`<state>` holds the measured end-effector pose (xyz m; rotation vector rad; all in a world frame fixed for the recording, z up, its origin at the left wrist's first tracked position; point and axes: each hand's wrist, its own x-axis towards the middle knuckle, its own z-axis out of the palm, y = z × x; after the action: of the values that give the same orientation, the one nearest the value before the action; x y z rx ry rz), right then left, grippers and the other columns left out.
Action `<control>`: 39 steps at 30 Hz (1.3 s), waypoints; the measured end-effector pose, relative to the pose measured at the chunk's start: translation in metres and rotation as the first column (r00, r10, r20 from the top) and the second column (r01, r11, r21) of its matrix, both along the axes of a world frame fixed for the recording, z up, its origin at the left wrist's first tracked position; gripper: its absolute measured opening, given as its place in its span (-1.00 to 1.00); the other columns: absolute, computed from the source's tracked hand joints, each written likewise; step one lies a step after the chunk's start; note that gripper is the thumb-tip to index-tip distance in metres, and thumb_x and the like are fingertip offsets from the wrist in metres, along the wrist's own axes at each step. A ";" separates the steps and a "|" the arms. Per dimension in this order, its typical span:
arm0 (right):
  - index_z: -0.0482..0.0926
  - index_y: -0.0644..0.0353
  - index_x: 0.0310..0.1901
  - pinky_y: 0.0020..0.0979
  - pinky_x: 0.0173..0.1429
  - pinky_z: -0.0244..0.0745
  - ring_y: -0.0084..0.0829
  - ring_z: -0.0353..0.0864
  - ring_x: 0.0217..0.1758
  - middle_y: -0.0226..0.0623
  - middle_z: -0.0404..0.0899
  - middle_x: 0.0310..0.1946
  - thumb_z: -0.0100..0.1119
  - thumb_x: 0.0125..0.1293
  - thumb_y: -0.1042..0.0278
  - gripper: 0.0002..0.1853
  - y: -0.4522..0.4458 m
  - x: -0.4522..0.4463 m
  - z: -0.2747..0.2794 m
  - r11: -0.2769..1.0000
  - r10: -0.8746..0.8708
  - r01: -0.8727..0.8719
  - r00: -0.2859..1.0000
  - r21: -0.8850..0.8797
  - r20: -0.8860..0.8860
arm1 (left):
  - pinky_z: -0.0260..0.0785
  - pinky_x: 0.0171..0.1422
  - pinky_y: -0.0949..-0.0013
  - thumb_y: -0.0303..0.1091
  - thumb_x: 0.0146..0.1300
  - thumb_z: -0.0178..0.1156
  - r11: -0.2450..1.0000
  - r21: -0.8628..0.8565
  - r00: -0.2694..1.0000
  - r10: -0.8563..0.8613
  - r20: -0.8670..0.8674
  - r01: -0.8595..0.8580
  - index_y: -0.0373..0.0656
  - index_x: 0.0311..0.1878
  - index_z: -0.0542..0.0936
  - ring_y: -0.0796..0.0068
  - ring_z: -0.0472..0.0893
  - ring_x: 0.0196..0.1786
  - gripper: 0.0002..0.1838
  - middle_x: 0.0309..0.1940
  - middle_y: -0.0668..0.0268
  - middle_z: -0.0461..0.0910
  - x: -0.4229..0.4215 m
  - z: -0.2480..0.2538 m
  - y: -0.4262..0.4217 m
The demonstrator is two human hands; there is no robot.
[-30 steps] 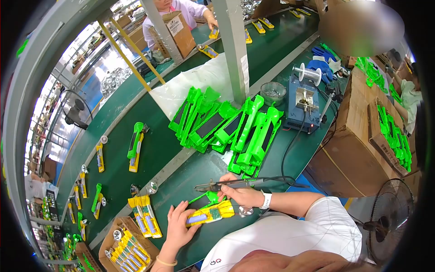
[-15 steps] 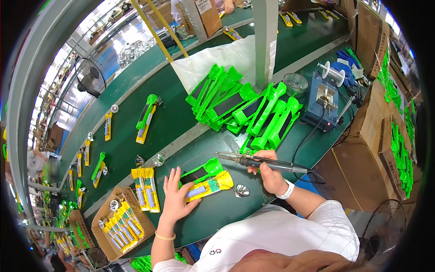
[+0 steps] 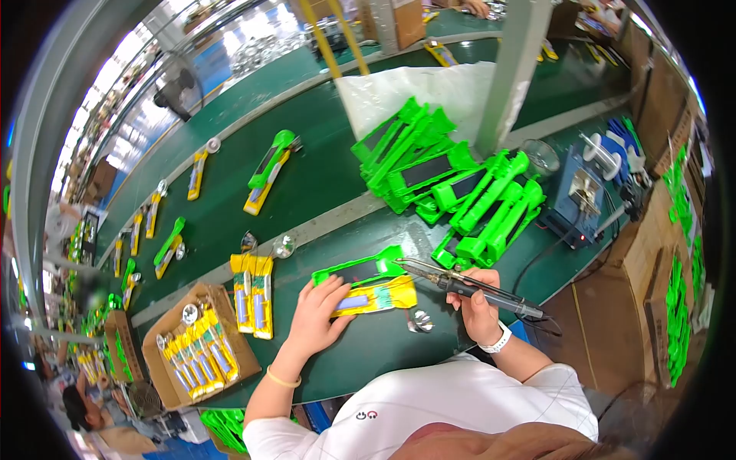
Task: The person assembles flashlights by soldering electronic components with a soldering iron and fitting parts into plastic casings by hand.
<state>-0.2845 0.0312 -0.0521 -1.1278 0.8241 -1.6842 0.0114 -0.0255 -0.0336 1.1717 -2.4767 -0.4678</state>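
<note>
A yellow flashlight casing with a purple battery and a small green circuit board lies on the green bench before me. My left hand grips its left end, fingers over the top and thumb at the lower edge. Just beyond lies a green plastic shell with a dark panel, close to my left fingertips. My right hand is closed around a soldering iron, whose tip points left, above the right end of the casing and shell. A shiny reflector cup on thin wires lies right of the casing.
Green shells are heaped at the back. A soldering station with a solder spool stands right. Two yellow casings lie left, beside a cardboard box of more. A metal post rises behind the heap.
The view has shifted, so the bench contents sit differently in the picture. My left fingers have drawn closer together on the casing. The soldering iron now slants more steeply, its tip nearer the casing's right end.
</note>
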 end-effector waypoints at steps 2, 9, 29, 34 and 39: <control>0.25 0.15 -0.06 -0.51 -0.41 0.36 -0.43 0.50 -0.38 -0.22 0.38 -0.25 0.03 0.38 -0.03 -0.60 -0.002 0.007 -0.004 1.000 -0.020 0.020 1.000 0.019 -0.013 | 0.08 0.40 -0.08 -0.21 0.03 0.36 0.998 -0.063 0.999 0.001 0.050 0.002 -0.11 0.20 0.45 -0.01 0.33 0.33 -0.38 0.17 0.11 0.47 -0.004 0.006 0.000; 0.27 0.17 -0.01 -0.49 -0.47 0.35 -0.48 0.42 -0.50 -0.28 0.38 -0.41 0.11 0.35 -0.01 -0.56 -0.006 0.004 -0.002 0.988 -0.106 0.089 0.985 0.125 0.137 | 0.24 -0.10 0.21 0.06 -0.09 0.39 0.898 -0.438 0.999 -0.028 0.030 0.038 -0.03 -0.13 0.58 0.30 0.45 -0.21 -0.50 -0.34 0.35 0.45 0.028 0.013 0.067; 0.20 0.16 -0.05 -0.53 -0.52 0.35 -0.56 0.34 -0.57 -0.26 0.40 -0.28 0.19 0.31 0.22 -0.62 -0.002 0.015 -0.004 0.983 -0.074 0.056 0.993 0.175 0.094 | 0.40 -0.37 0.56 -0.54 0.13 0.27 0.851 0.499 0.690 0.461 -0.558 -0.165 -0.23 -0.06 0.55 0.59 0.58 -0.40 -0.72 -0.33 0.25 0.65 -0.053 0.003 0.009; 0.19 0.18 -0.09 -0.58 -0.52 0.33 -0.66 0.35 -0.52 -0.28 0.41 -0.32 0.14 0.28 0.51 -0.69 0.004 0.010 -0.007 0.974 0.006 -0.026 0.996 0.225 0.088 | 0.44 -0.35 0.45 -0.53 0.05 0.32 0.986 0.121 0.940 0.144 -0.310 -0.112 -0.18 -0.34 0.64 0.43 0.54 -0.33 -0.91 -0.32 0.22 0.53 -0.050 0.017 0.001; 0.19 0.14 -0.14 -0.57 -0.54 0.35 -0.62 0.33 -0.60 -0.28 0.38 -0.32 0.12 0.28 0.54 -0.71 0.004 0.008 -0.017 0.984 0.049 -0.014 0.979 0.177 -0.199 | 0.41 -0.38 0.46 -0.58 -0.02 0.33 0.969 0.192 0.937 0.203 -0.283 -0.152 -0.21 -0.37 0.61 0.45 0.46 -0.37 -0.87 -0.30 0.27 0.41 -0.052 0.014 0.001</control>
<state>-0.2767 0.0353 -0.0691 -1.1959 1.0554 -1.4552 -0.0410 -0.0246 -0.0195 1.2700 -2.0824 -0.7544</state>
